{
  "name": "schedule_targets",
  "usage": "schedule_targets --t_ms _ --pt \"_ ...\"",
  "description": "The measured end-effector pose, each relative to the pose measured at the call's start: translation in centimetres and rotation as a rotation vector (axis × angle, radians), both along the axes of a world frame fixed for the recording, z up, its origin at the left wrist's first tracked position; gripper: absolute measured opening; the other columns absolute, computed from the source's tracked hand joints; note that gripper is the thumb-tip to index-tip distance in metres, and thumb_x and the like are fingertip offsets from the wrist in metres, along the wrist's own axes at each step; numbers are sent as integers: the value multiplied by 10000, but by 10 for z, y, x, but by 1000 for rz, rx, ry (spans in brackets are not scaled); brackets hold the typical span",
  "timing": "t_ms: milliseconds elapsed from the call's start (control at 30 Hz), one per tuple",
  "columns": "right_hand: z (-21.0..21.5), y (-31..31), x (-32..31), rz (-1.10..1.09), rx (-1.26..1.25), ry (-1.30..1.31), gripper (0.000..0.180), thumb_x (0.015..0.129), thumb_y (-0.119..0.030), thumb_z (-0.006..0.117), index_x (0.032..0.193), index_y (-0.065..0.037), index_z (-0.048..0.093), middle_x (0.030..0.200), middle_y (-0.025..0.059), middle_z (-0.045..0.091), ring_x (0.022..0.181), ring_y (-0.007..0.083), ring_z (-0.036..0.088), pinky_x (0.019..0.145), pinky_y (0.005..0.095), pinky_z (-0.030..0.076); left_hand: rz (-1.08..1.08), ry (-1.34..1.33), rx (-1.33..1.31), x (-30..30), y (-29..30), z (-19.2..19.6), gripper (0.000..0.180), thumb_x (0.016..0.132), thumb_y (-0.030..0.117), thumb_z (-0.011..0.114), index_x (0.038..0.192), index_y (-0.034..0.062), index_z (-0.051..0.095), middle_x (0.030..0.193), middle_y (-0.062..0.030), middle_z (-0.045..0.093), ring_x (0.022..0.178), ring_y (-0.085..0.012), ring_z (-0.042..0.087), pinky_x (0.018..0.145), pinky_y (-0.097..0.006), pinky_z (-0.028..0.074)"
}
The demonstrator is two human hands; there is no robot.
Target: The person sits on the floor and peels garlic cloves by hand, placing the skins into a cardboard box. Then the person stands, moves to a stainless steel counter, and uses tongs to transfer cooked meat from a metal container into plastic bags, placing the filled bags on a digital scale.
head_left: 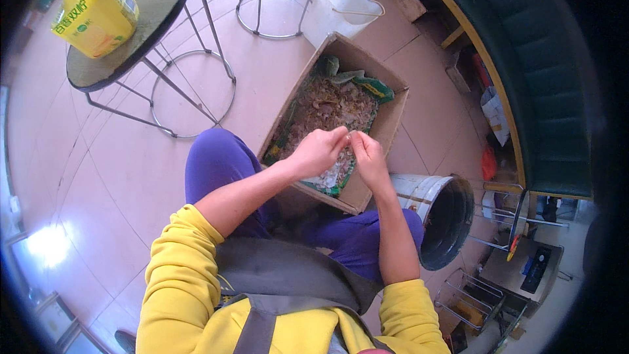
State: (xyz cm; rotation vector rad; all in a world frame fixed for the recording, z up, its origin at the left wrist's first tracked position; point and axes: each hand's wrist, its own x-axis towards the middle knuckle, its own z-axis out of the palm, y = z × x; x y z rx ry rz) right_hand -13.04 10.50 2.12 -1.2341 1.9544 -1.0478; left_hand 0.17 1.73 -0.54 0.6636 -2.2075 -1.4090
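A seated person's left hand (319, 151) and right hand (367, 155) meet above an open cardboard box (391, 124) of dry papery peelings (327, 108); the fingers (342, 136) of both pinch one small piece, too small to identify; a grey bucket (445, 213) stands just beside the right forearm.

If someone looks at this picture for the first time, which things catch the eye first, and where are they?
In the middle, the left hand and the right hand meet, their fingers pinching something too small to tell, over a cardboard box full of dry brownish peels. At upper left, a bright yellow package lies on a round dark stool. A white bucket with a dark inside stands right of the box.
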Motion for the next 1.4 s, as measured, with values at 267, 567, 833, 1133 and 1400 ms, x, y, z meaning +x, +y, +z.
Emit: schedule_targets --t_ms 267,567,833,1133,1400 --pt "1 1 27 -98 -107 97 314 983 -268 462 805 -21 537 651 122 482 564 299 465 574 397 409 177 69 5 4 11 5 136 903 146 544 851 24 515 698 -226 566 622 -377 581 541 -399 448" --pt "-2 -8 37 -102 -116 268 247 959 -201 489 793 -33 562 665 94 539 572 283 492 545 363 414 182 162 386 3 11 -5 219 949 201 494 777 66 501 617 -9 510 539 -165 521 476 -334 392" --pt "-9 -3 17 -247 54 -552 253 976 -280 516 834 -101 623 676 -77 519 552 23 421 491 201 325 156 -45 -185 0 10 1 109 881 140 500 860 34 513 697 -211 593 692 -410 604 583 -488 459" --pt "13 -2 17 -164 -153 145 117 829 -127 672 835 -11 689 760 87 668 643 158 618 613 287 490 207 -28 186 -1 1 0 286 953 232 444 888 -17 569 795 -253 601 774 -419 603 668 -467 456" --pt "24 -5 17 -38 -306 443 59 773 -50 681 814 -8 679 662 62 580 555 123 534 516 270 421 147 -13 109 1 -3 4 250 940 201 468 876 -22 559 795 -249 597 763 -396 617 655 -418 469"
